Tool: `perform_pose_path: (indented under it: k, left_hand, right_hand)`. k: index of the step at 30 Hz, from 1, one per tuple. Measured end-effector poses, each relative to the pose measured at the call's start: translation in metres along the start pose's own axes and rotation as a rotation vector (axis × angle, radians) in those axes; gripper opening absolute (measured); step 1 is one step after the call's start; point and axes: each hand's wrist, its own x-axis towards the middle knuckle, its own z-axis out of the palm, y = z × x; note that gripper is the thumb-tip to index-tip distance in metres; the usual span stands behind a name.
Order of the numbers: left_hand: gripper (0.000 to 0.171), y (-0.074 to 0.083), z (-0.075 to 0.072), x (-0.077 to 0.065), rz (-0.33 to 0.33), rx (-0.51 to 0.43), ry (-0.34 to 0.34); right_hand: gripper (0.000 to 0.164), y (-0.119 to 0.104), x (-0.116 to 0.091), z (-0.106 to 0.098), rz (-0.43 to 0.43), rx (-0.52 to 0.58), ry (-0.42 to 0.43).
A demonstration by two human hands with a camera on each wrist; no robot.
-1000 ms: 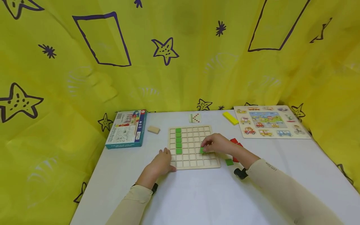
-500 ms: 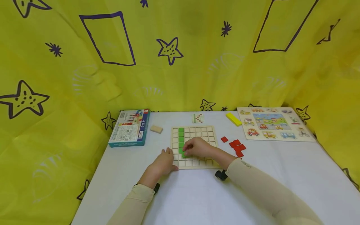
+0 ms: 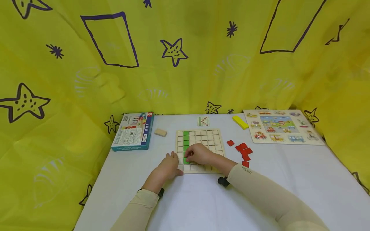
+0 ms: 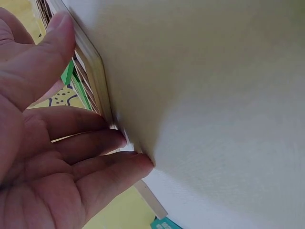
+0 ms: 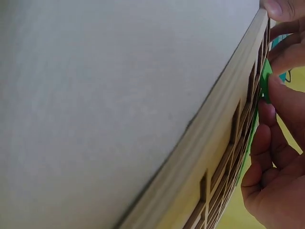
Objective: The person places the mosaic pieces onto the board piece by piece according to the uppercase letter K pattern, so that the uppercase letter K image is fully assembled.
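A light wooden grid board (image 3: pixel 219 136) lies on the white table, with a column of green square tiles (image 3: pixel 186 138) near its left side. My right hand (image 3: pixel 200 154) is over the board and pinches a green tile (image 3: pixel 186 161) at the lower end of that column. In the right wrist view this green tile (image 5: pixel 265 85) is tilted between thumb and fingertip, at the board's surface. At the board's near left corner, my left hand (image 3: pixel 167 166) rests with fairly straight fingers along the left side and the thumb at the front edge, as the left wrist view shows.
Several red tiles (image 3: pixel 243 148) lie right of the board. Behind it are a small pattern card (image 3: pixel 203 121), a yellow block (image 3: pixel 240 122) and a wooden block (image 3: pixel 160 132). A game box (image 3: pixel 131 134) stands left, a picture puzzle (image 3: pixel 289 138) right.
My right hand has carried the green tile leftward across the board to the green column, then slightly further left. My left hand stays at the corner. The head view has shifted slightly.
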Motion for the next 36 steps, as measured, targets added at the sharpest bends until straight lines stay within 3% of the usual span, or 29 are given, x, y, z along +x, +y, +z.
perform_pose_path:
  k: [9,26,29,36]
  left_hand:
    - [0.09,0.0,0.001,0.001,-0.004,0.005,-0.004]
    - [0.089,0.001,-0.001,-0.002,-0.004,-0.006,0.002]
    - [0.088,0.003,-0.002,-0.003,-0.016,-0.018,-0.002]
    - [0.088,0.004,-0.001,-0.002,-0.042,-0.037,-0.009]
  right_hand:
    - [0.004,0.001,0.001,0.005,-0.024,-0.079,0.03]
    - [0.006,0.003,-0.005,0.007,-0.068,-0.085,0.065]
    - [0.009,0.003,-0.009,0.003,-0.044,-0.042,0.063]
    - [0.009,0.009,-0.026,-0.019,0.098,0.039,0.096]
